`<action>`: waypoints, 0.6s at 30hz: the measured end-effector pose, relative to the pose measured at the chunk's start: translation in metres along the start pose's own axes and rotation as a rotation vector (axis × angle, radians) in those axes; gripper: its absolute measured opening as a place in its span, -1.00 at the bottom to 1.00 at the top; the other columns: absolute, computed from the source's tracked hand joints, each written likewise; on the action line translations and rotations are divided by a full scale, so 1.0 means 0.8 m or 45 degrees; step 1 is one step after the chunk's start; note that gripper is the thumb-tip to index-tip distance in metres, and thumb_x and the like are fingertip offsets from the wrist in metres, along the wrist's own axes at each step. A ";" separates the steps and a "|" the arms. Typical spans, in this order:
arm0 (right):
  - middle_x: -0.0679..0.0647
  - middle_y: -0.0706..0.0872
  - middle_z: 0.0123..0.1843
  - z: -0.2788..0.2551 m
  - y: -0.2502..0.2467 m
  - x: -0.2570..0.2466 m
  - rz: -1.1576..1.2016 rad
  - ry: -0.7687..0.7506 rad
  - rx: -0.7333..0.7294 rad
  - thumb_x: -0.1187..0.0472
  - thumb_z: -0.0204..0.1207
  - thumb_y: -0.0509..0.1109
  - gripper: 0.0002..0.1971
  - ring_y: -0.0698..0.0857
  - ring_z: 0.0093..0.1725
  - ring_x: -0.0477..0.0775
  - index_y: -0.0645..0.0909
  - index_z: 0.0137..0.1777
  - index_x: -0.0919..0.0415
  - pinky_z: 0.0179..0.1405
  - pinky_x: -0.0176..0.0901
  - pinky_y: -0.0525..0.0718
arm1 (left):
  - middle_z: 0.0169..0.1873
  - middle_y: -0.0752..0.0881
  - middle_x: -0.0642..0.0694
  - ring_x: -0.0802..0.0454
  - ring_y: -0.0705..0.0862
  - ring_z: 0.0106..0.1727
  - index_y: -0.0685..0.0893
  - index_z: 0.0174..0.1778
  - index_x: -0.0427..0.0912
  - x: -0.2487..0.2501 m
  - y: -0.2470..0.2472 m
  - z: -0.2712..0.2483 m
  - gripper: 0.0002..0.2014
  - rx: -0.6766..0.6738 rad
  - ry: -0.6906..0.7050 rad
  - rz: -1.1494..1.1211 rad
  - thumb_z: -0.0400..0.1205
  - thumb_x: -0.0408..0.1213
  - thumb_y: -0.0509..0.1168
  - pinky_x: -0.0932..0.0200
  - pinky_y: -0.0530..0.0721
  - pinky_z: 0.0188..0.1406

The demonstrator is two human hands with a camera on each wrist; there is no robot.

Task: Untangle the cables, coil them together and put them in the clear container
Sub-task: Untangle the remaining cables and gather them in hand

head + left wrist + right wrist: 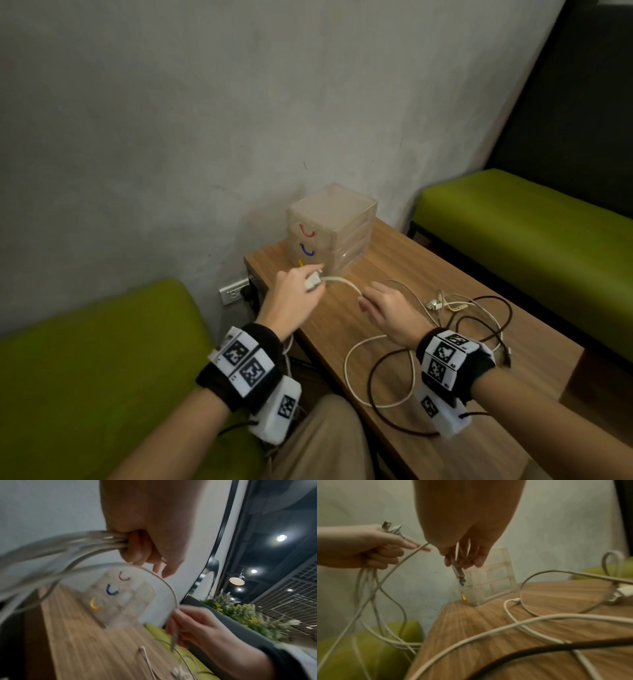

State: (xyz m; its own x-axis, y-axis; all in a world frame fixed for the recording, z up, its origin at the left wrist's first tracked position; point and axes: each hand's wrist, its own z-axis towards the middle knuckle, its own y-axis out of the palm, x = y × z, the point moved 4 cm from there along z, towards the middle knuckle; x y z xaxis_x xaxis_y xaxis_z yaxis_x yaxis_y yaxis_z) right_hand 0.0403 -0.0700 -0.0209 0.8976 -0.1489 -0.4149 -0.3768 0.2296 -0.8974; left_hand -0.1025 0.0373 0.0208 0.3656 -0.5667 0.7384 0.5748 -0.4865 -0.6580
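My left hand (298,291) grips a bunch of white cable loops (96,540) with their plugs (390,528) sticking out above the fist; the loops (373,601) hang below it off the table's left edge. From that hand a white cable (344,283) arcs right to my right hand (383,308), which pinches its connector end (458,570). More white cable (363,346) and a dark cable (383,411) lie loose on the wooden table (394,267). The clear container (332,226), a small drawer unit with red, blue and yellow handles, stands at the far left corner.
Green cushioned benches flank the table on the left (96,342) and right (531,219). A wall socket (234,291) with a dark plug sits on the grey wall beside the table. Loose white plugs (436,303) lie right of my right hand.
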 end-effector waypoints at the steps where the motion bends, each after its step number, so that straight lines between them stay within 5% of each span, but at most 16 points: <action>1: 0.07 0.56 -0.20 0.002 0.002 -0.011 0.081 -0.050 -0.050 0.23 0.66 0.16 -0.76 0.52 -0.25 0.00 0.58 -0.14 0.32 -0.19 -0.25 0.44 | -0.08 0.76 -0.09 -0.04 0.66 -0.13 0.57 0.36 -0.02 0.007 0.012 -0.003 -0.65 -0.029 0.059 -0.029 0.64 -0.16 0.27 0.35 0.57 -0.21; 3: 0.15 0.67 -0.22 0.004 0.008 -0.035 0.248 -0.132 -0.138 0.28 0.64 0.21 -0.81 0.59 -0.29 -0.05 0.60 -0.09 0.37 -0.22 -0.34 0.50 | 0.11 0.73 -0.11 -0.11 0.60 0.15 0.54 0.41 0.03 0.013 0.028 -0.005 -0.62 -0.044 0.088 -0.006 0.65 -0.08 0.24 0.18 0.53 0.09; 4: 0.19 0.71 -0.20 0.004 0.012 -0.046 0.304 -0.177 -0.153 0.31 0.62 0.23 -0.84 0.63 -0.30 -0.06 0.61 -0.04 0.38 -0.22 -0.38 0.55 | 0.01 0.75 -0.12 -0.11 0.60 0.11 0.66 0.23 -0.04 0.013 0.031 -0.004 -0.71 -0.030 0.077 -0.005 0.64 -0.07 0.24 0.18 0.53 0.05; 6: 0.23 0.76 -0.10 0.008 0.029 -0.059 0.282 -0.204 -0.230 0.38 0.57 0.27 -0.85 0.70 -0.19 -0.04 0.62 0.07 0.37 -0.11 -0.35 0.59 | -0.39 0.69 -0.13 -0.07 0.61 -0.25 0.66 -0.30 -0.22 0.013 0.024 -0.003 -0.73 0.094 0.111 -0.099 0.63 -0.12 0.27 0.15 0.51 -0.28; 8: 0.22 0.73 0.10 0.015 0.051 -0.062 0.114 -0.147 -0.430 0.43 0.50 0.28 -0.69 0.71 0.06 0.07 0.59 0.24 0.31 0.05 -0.24 0.63 | -0.53 0.63 -0.21 -0.03 0.53 -0.49 0.60 -0.43 -0.29 0.012 0.003 -0.002 -0.66 0.307 0.145 -0.234 0.62 -0.17 0.31 0.19 0.45 -0.44; 10: 0.20 0.62 0.27 0.024 0.061 -0.060 0.042 -0.047 -0.584 0.43 0.43 0.32 -0.49 0.63 0.23 0.15 0.45 0.42 0.27 0.18 -0.05 0.65 | -0.54 0.65 -0.17 0.08 0.51 -0.51 0.64 -0.44 -0.29 0.006 -0.023 0.003 -0.69 0.496 0.139 -0.394 0.60 -0.22 0.33 0.34 0.42 -0.47; 14: 0.08 0.44 0.48 0.045 0.035 -0.085 0.410 -0.097 -0.384 0.06 0.38 0.47 -0.20 0.48 0.40 0.02 0.21 0.57 0.18 0.40 -0.10 0.47 | -0.71 0.51 0.15 0.24 0.37 -0.61 0.51 -0.60 -0.01 -0.005 -0.051 0.011 -0.61 0.735 0.068 -0.699 0.58 -0.25 0.36 0.19 0.38 -0.50; 18: 0.24 0.67 0.25 0.054 0.028 -0.125 0.501 -0.262 -0.131 0.23 0.53 0.38 -0.65 0.64 0.22 0.12 0.54 0.26 0.38 0.24 -0.10 0.57 | -0.74 0.48 0.18 0.29 0.38 -0.64 0.51 -0.61 -0.03 0.019 -0.040 0.008 -0.57 0.700 0.183 -0.864 0.60 -0.36 0.32 0.36 0.36 -0.54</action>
State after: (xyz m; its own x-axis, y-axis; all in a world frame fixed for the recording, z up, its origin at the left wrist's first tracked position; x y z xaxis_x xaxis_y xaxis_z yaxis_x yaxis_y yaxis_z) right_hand -0.0478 -0.0083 0.0067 0.7046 0.1272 -0.6981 -0.7096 0.1318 -0.6921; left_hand -0.1108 0.0485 0.0543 -0.2563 -0.3681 0.8938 0.9187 -0.3803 0.1068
